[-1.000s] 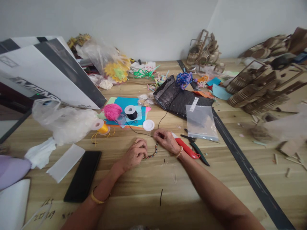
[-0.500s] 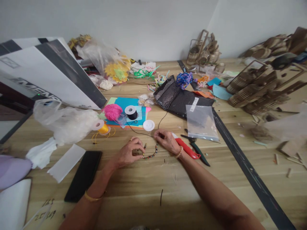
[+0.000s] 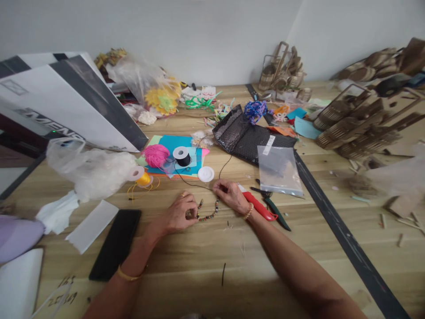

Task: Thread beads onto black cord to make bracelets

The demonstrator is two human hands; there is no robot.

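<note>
A string of small multicoloured beads [image 3: 208, 217] curves across the wooden table between my two hands. My left hand [image 3: 181, 212] is closed at its left end, thumb and forefinger pinched together; the fingers hide most of what lies between them. At the other end, my right hand [image 3: 230, 195] pinches the black cord [image 3: 191, 183] just above the beads. That cord runs back towards a white spool of black thread [image 3: 183, 157]. Close to my right wrist lie red-handled scissors [image 3: 260, 206] and a dark green-handled tool [image 3: 277, 214].
A white round lid [image 3: 206, 174], pink yarn [image 3: 156, 155] and a yellow thread spool [image 3: 141, 177] lie ahead of my hands. A black phone [image 3: 116, 243] is at left. Black bubble wrap [image 3: 245, 139] and a clear zip bag [image 3: 280, 170] sit at right.
The fingers of my left hand have closed over a small brownish piece that showed between them before. My right hand has stayed in place.
</note>
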